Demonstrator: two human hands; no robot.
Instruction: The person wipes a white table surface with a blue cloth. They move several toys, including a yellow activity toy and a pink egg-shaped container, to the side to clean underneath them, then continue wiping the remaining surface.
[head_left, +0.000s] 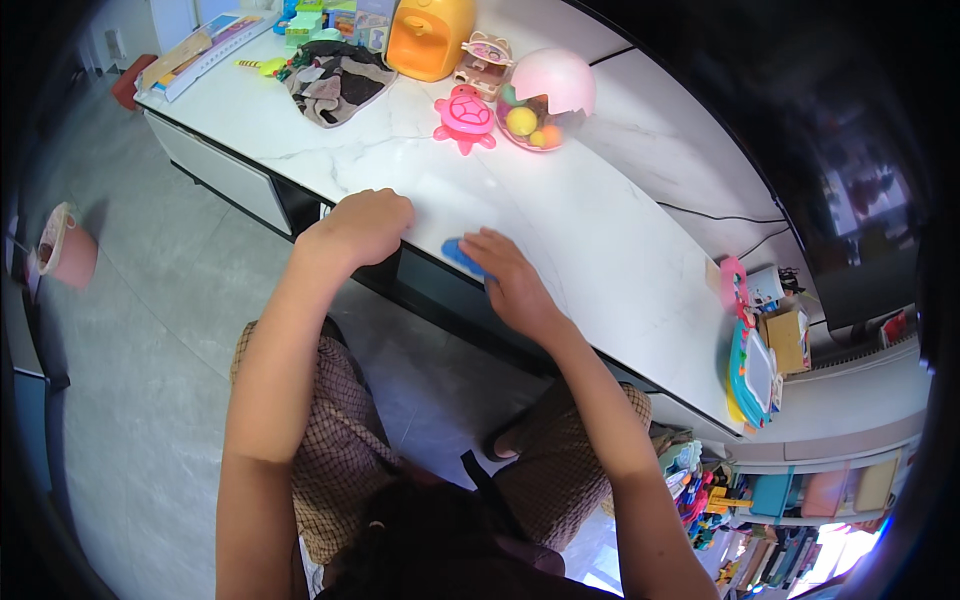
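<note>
My left hand (366, 225) is curled into a fist over the front edge of a white marble-patterned cabinet top (600, 247). No object shows in it, though its palm is hidden. To its right, my right hand (511, 279) lies low over the same edge, fingers closed on a small blue object (461, 256). The blue object pokes out beyond the fingertips and under the palm; blur and the fingers leave its exact kind unclear. Farther back sit a pink turtle toy (465, 118) and a pink-topped egg-shaped container (551, 97) holding colored balls.
A grey-and-black cloth (337, 82), an orange toy appliance (427, 37) and a brown cat-eared toy (486, 64) stand at the back. At the right end is a teal drawing board (752, 375). A dark television screen (847, 165) rises behind; a pink bin (71, 251) stands left on the floor.
</note>
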